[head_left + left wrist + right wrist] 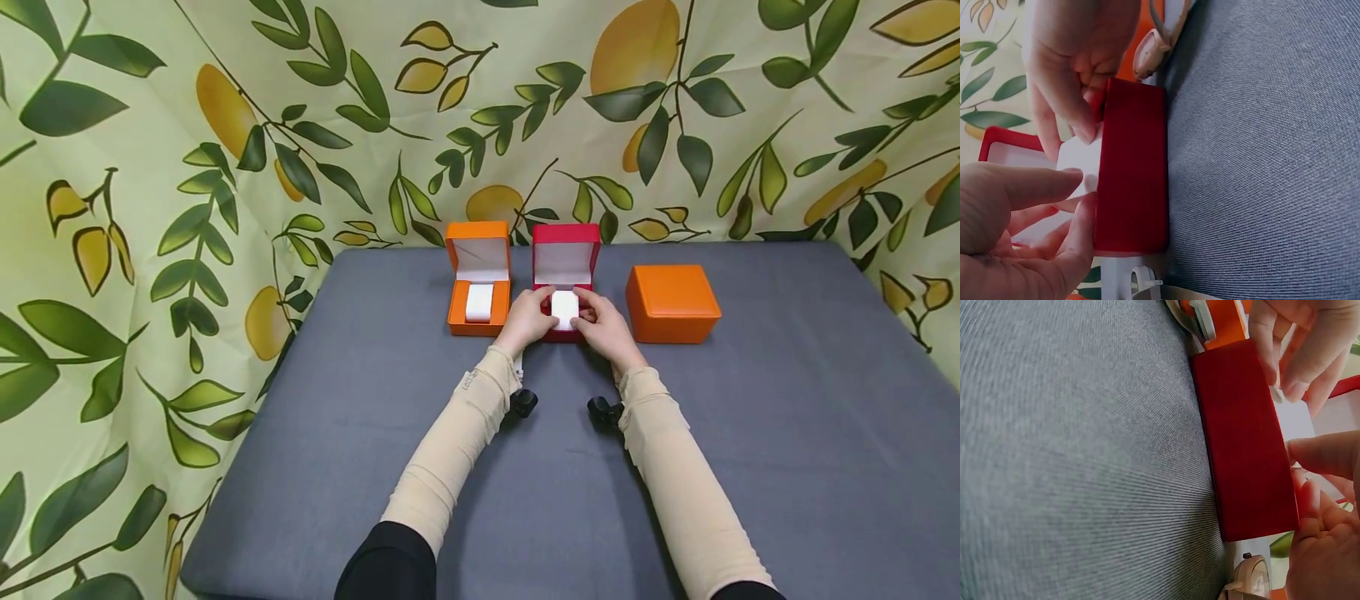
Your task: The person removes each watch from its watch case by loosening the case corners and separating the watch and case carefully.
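An open red box (566,242) stands upright near the back of the table with its lid raised. Both hands work at a small white cushion (565,308) set in it. My left hand (527,319) pinches the cushion's left edge, and my right hand (602,323) pinches its right edge. In the left wrist view the cushion (1080,159) sticks up past the box's red front wall (1132,175), thumbs on its near face. Its lower part is hidden behind that wall.
Left of the red box, an open orange box (478,242) holds another white cushion (479,302). A closed orange box (672,304) stands to the right. A rose-gold watch (1252,578) and a white-strapped watch (1144,278) lie near the boxes. Patterned cloth (495,108) hangs behind.
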The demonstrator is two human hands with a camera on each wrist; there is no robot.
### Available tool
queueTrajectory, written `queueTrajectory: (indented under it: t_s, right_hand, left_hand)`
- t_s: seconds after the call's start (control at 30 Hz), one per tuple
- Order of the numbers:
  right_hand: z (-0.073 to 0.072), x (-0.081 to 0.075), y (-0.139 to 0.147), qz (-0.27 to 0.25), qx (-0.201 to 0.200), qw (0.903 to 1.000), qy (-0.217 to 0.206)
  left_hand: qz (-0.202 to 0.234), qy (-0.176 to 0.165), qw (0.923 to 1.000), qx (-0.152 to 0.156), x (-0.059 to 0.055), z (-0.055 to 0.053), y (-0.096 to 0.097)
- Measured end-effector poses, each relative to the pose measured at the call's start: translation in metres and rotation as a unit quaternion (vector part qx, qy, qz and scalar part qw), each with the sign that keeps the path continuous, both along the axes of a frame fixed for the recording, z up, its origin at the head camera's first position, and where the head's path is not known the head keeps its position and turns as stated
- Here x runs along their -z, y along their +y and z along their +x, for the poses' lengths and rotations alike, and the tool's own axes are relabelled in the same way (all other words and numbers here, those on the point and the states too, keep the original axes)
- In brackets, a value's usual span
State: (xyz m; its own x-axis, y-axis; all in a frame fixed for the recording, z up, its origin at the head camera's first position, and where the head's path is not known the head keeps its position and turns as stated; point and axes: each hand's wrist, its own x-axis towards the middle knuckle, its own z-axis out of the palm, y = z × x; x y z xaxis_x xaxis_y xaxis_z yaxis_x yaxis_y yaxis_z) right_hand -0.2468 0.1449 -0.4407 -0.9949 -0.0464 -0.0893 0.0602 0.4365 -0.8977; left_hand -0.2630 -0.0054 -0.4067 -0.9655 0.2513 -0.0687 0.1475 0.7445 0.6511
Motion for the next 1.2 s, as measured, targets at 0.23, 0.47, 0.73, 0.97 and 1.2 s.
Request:
queueTrajectory:
  t_s: [0.23, 0.47, 0.73, 0.97, 1.2]
  right_hand:
    - [0.0, -0.005, 0.0, 0.029, -0.003, 0.9996, -0.004]
    - [0.0, -0.006, -0.005, 0.09, -0.003, 0.9959, 0.002]
    - [0.003, -0.008, -0.013, 0.124, 0.02, 0.9919, 0.02]
    - [0.005, -0.001, -0.026, 0.201, 0.066, 0.9668, 0.143]
    - [0.003, -0.004, -0.024, 0.188, 0.057, 0.9749, 0.105]
  left_hand:
    - [-0.023, -0.006, 0.9997, 0.003, -0.001, 0.0, 0.003]
    - [-0.041, -0.04, 0.9983, 0.001, -0.004, -0.002, 0.007]
    - [-0.117, -0.024, 0.9927, 0.015, -0.006, -0.005, 0.013]
    - [-0.115, -0.004, 0.9933, -0.001, -0.004, 0.0, 0.014]
    - [-0.11, 0.005, 0.9939, 0.004, -0.006, -0.001, 0.013]
